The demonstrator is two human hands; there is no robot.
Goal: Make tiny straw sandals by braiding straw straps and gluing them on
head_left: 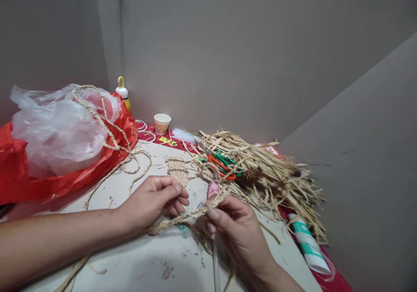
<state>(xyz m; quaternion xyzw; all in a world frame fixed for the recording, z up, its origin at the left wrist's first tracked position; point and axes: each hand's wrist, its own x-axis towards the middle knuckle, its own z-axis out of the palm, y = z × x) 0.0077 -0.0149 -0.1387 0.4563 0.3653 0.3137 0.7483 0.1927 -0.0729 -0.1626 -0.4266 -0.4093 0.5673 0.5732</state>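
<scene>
A braided straw cord [182, 219] runs across the white board [146, 261] between my hands. My left hand [153, 201] has its fingers curled and pinched near one end of the braid, close to a small woven oval piece [178, 170]. My right hand [233, 227] is closed on the braid's other end, thumb pressed on it, beside a pink object [213, 189]. A thin white stick [215, 261] lies under the right hand.
A pile of loose straw strips [270, 175] lies at right with orange and green scissors [221, 164] on it. A red and clear plastic bag [58, 140] with more braided cord sits left. A paper cup [162, 123], bottle [123, 92] and tube [308, 244] are nearby.
</scene>
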